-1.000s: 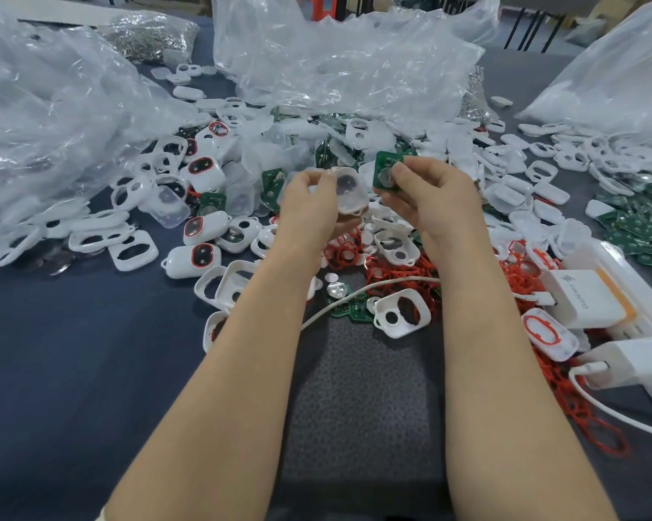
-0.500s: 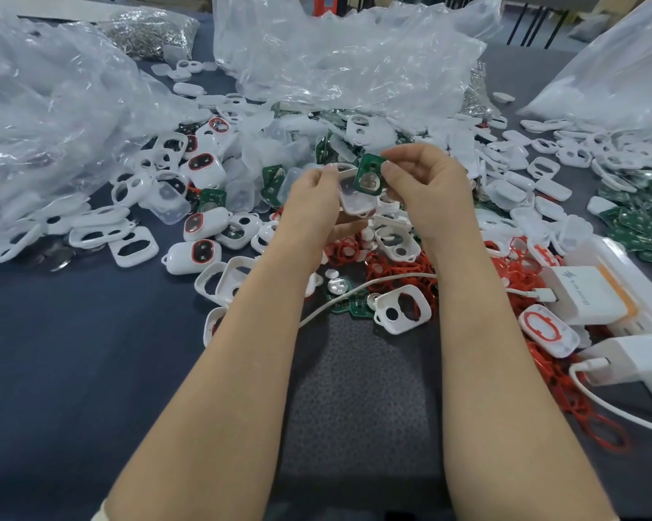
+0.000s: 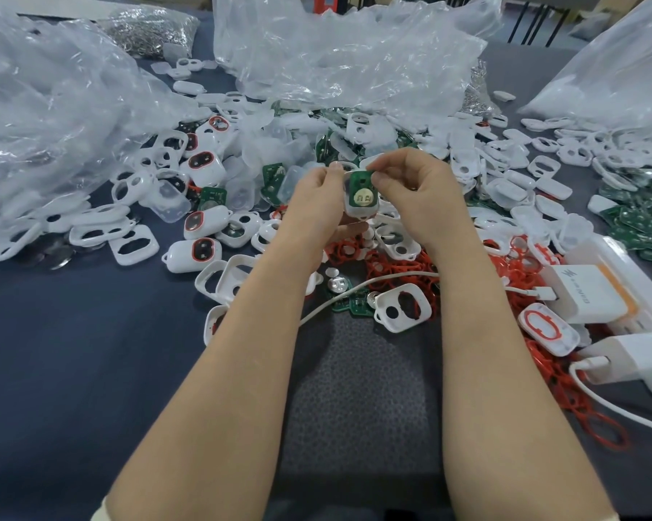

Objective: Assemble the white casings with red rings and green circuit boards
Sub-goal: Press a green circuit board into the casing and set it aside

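Two hands meet above the cluttered worktop [image 3: 72, 351]. The left hand [image 3: 316, 197] has its grip curled round a white casing [image 3: 355, 213], held up just over the heap of red rings [image 3: 392, 265]. A green circuit board [image 3: 359, 182] sits in the casing's open side, pale round disc facing us. The right hand [image 3: 426, 197] pinches the board's top edge between thumb and forefinger. Clear plastic bags [image 3: 347, 58] slump behind.
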The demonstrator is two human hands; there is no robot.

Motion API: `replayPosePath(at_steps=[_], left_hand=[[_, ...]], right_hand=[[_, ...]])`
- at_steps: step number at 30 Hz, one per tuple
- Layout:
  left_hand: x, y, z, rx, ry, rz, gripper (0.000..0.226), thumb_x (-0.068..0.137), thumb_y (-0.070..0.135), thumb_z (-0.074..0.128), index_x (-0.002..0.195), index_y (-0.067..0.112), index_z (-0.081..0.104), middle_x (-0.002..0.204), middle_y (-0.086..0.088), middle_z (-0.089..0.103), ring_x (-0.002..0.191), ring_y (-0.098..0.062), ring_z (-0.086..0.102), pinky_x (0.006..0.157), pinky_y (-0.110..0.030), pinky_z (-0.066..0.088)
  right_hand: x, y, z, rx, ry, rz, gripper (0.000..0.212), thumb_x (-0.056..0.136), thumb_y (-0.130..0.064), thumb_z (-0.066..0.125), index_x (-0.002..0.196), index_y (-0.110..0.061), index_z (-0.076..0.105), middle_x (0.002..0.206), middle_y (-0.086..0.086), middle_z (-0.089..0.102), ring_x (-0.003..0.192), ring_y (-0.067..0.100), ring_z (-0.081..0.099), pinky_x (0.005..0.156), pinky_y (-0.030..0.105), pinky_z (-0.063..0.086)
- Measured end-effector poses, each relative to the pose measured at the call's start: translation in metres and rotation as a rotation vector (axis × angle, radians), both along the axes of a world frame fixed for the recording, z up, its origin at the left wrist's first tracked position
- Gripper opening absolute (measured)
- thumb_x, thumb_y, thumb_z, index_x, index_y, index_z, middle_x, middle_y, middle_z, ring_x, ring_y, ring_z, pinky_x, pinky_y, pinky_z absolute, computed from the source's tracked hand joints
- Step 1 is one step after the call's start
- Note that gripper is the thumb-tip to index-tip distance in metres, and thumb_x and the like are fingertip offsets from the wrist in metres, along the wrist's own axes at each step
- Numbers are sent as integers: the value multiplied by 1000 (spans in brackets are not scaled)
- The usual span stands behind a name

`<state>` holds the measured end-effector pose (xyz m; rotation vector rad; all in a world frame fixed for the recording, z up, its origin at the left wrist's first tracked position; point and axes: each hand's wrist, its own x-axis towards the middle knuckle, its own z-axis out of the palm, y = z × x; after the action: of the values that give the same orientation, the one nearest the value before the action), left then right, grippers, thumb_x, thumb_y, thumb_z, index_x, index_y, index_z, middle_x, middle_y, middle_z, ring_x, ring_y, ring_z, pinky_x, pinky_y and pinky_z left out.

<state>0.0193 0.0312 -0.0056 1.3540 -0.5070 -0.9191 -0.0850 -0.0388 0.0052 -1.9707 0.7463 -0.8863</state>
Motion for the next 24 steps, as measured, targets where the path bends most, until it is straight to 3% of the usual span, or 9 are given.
replayPosePath(at_steps=[5,9,11,17,21,24], left_hand=[[1,0,-1,-3,-3,3,25,105,30,36,92,19,55,93,-9,65,73,-21,67,69,-34,60],[1,-1,-1,-2,8,11,26,105,30,37,91,19,56,96,-10,66,75,-22,68,66,-34,59],[1,-1,-1,-5,12,13,26,104,31,37,91,19,56,95,-10,66,76,-23,68,66,-33,58],[1,-1,-1,1,7,14,25,104,32,37,92,19,56,93,-10,66,74,-21,68,66,-33,58],[1,0,-1,6,-7,16,26,104,32,37,91,19,56,93,-10,66,74,-21,68,68,-34,60],[1,0,0,1,-1,18,26,104,31,37,91,19,56,90,-8,66,70,-19,68,67,-33,60]], right_hand=[[1,-2,-2,2,1,6,23,90,-6,60,85,-29,62,91,7,69,94,36,62,88,47,52],[1,-2,-2,34,-45,21,21,91,-3,58,88,-23,63,85,-5,67,84,12,65,77,20,52],[1,-2,-2,47,-58,22,20,91,-3,58,89,-22,63,85,-7,67,84,7,64,76,15,51],[2,-3,-3,13,-30,23,21,91,-3,58,89,-24,63,84,-10,65,82,10,63,78,22,53],[3,-2,-3,-1,-6,11,22,91,-6,59,88,-27,63,86,-6,67,92,29,64,84,36,54],[2,0,-3,-5,1,6,23,91,-7,58,87,-29,63,88,-1,67,94,32,63,85,38,53]])
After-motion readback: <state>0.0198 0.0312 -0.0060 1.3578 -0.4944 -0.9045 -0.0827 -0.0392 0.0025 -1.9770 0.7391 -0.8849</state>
